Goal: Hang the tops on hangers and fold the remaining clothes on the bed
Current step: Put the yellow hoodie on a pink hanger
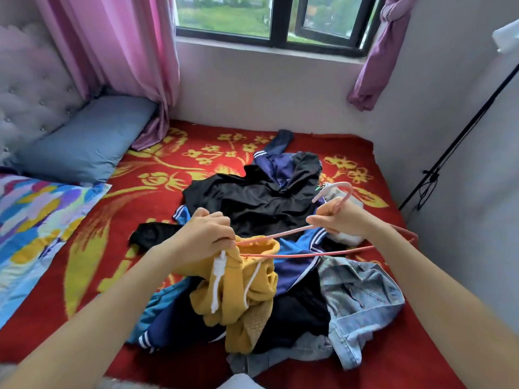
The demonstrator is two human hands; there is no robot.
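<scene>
1. Holding a yellow hoodie and a pink hanger over a heap of clothes, two bare arms are reaching in from the bottom of the frame.
2. The left hand, at centre frame, is pinching the hoodie's neck opening, with its fingers curled round the cloth where the hanger's left end is going inside.
3. The right hand, right of centre, is gripping the hanger just below its hook, fingers wrapped round the thin bar. The hook is pointing up and away.
4. The hoodie is hanging from the left hand down to the heap, and its white drawstring is dangling in front.
5. The heap is lying in the middle of a red blanket with yellow flowers. A black garment is lying behind the hands, a navy jacket with white stripes behind that, and a denim jacket at lower right.
6. A blue pillow is resting at the left, beside a tufted headboard.
7. A pink curtain is hanging at upper left, next to a dark-framed window.
</scene>
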